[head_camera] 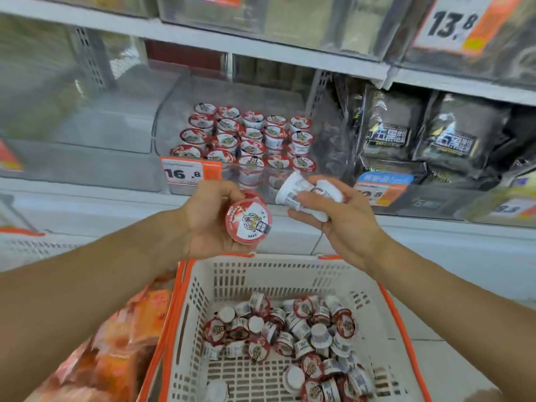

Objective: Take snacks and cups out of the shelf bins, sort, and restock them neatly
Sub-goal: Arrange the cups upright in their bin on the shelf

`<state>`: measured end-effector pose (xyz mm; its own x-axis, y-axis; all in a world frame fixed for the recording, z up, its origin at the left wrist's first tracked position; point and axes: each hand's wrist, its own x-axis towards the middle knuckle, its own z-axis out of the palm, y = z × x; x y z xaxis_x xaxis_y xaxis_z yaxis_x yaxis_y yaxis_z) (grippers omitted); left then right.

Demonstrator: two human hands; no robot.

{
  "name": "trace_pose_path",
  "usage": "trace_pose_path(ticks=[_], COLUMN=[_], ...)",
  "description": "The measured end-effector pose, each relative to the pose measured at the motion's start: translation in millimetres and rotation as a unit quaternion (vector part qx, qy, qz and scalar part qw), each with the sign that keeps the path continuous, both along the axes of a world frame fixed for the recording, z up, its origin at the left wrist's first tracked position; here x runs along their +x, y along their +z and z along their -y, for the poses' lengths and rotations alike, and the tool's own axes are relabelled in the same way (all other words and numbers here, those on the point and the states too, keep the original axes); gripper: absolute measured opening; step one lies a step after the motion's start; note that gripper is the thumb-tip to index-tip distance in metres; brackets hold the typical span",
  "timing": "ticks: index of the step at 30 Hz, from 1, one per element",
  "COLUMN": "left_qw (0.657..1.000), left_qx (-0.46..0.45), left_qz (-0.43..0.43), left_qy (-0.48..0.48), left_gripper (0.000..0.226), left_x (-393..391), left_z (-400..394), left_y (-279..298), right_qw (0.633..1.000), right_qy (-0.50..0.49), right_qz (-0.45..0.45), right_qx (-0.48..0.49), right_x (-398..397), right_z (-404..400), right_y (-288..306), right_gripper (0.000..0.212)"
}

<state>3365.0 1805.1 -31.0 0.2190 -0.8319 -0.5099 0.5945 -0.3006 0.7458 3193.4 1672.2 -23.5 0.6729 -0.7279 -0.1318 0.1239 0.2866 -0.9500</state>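
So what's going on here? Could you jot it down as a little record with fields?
place: shop shelf with clear bins
left hand: grips a red-lidded cup, lid facing the camera
right hand: holds a white cup on its side, base toward the left
shelf bin: rows of cups standing upright, lids up
basket: white with orange rim, below the hands, holding a loose jumble of cups
price tag: reads 16.8
beside the bin: dark snack bags
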Motion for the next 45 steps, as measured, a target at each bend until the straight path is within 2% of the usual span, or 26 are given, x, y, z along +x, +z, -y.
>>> trace_pose_path(ticks=[2, 5, 10, 17, 22, 27, 32, 34, 38, 43, 45], left_qw=[1.0, 0.998, 0.999, 0.999, 0.995, 0.993, 0.986, 0.98, 0.973, 0.977, 0.979], left_qx=[0.021, 0.05, 0.033, 0.03, 0.028, 0.021, 0.026, 0.031, 0.034, 0.015, 0.006], left_qz=[0.007, 0.015, 0.035, 0.012, 0.083, 0.111, 0.164, 0.194, 0.229, 0.212, 0.195], left_qy=[0.013, 0.036, 0.026, 0.006, 0.041, 0.025, 0.016, 0.019, -0.021, 0.021, 0.054], left_gripper=[0.024, 0.028, 0.038, 0.032, 0.045, 0.036, 0.024, 0.032, 0.054, 0.046, 0.044], left_x=[2, 3, 1, 0, 11, 5, 4, 4, -1, -4, 2], left_z=[6, 10, 17, 15, 14, 12, 9, 9, 8, 9, 10], left_y=[-5, 2, 6, 10, 3, 7, 10, 9, 12, 22, 30], right_qw=[0.999, 0.998, 0.996, 0.985, 0.967, 0.952, 0.928, 0.924, 0.923, 0.931, 0.911], right_qy=[-0.01, -0.047, -0.05, -0.007, 0.042, 0.082, 0.133, 0.143, 0.122, 0.041, -0.035], right_qz=[-0.002, 0.004, 0.009, -0.009, -0.065, -0.127, -0.168, -0.177, -0.174, -0.132, -0.112], right_qx=[-0.042, -0.043, -0.074, -0.172, -0.244, -0.266, -0.304, -0.307, -0.322, -0.337, -0.396], right_x=[10, 16, 20, 21, 19, 15, 9, 8, 7, 10, 15], right_z=[-12, -11, -8, -8, -6, 3, 6, 6, 5, 1, 6], right_y=[-9, -17, -25, -20, -10, 1, 3, 2, 0, 7, 19], right_gripper=[0.03, 0.028, 0.032, 0.035, 0.038, 0.057, 0.063, 0.055, 0.023, 0.019, 0.016])
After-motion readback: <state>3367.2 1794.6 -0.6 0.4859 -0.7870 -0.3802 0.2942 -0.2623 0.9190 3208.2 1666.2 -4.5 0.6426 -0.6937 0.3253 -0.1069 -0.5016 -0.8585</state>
